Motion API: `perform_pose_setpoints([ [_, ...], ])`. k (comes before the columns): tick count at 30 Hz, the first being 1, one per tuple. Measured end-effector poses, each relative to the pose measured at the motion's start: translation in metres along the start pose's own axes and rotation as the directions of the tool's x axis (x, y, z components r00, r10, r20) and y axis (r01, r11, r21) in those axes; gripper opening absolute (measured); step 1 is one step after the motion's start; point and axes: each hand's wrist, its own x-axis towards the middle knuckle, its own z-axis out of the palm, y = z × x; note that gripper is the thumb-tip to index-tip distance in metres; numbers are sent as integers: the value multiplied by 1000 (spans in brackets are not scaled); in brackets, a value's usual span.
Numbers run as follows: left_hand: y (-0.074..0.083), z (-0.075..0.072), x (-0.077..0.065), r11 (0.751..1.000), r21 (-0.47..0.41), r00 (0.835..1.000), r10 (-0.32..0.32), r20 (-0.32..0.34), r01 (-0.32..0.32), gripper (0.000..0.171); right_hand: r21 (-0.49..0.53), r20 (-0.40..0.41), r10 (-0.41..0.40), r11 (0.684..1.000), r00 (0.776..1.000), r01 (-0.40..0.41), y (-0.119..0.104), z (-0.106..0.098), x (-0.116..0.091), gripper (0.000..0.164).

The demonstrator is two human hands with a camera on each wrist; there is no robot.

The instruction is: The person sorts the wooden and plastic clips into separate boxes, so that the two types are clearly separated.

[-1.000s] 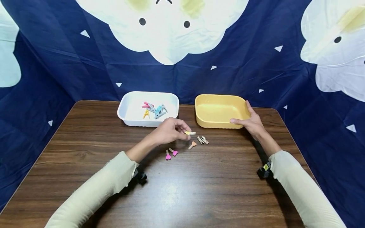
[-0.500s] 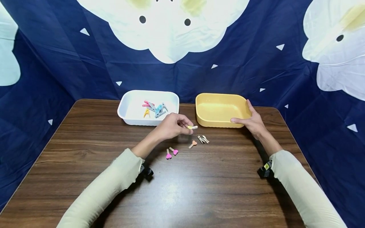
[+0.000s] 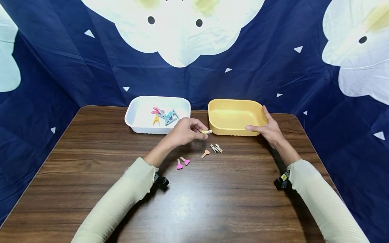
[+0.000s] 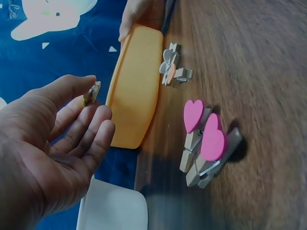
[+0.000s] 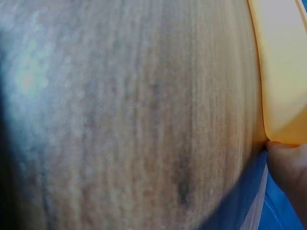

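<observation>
My left hand [image 3: 186, 132] pinches a small wooden clothespin with a yellow decoration [image 3: 207, 132] between thumb and fingertips, close to the near left corner of the yellow bin [image 3: 234, 132]. In the left wrist view the clothespin [image 4: 92, 94] sits at the fingertips, above the table. My right hand [image 3: 270, 131] holds the right end of that bin, thumb along its front wall and fingers at its right side. On the table below my left hand lie an orange heart clothespin [image 3: 206, 152], a pair of pale clothespins [image 3: 216, 148] and two pink heart clothespins [image 4: 213, 139].
Left of the yellow bin stands a white bin [image 3: 138, 129] holding several plastic clips [image 3: 168, 117] in blue, grey, pink and yellow. Both bins are at the back edge of the brown wooden table [image 3: 212, 202]. A blue cloth [image 3: 103, 74] with white clouds hangs behind.
My left hand has moved up and to the right with the clothespin, away from the ones on the table and toward the yellow bin. My right hand stays on that bin.
</observation>
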Motion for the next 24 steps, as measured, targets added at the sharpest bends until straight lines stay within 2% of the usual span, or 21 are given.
perform_pose_setpoints([
  [12, -3, 6, 7, 999, -44, 1000, -2, -31, 1, 19, -20, 4, -1, 1000, 1000, 1, -1, -1, 0, 137],
  [24, 3, 7, 13, 992, -125, 997, -5, -75, -4, 21, -40, 8, 0, 999, 1000, 1, -2, -1, -2, 139],
])
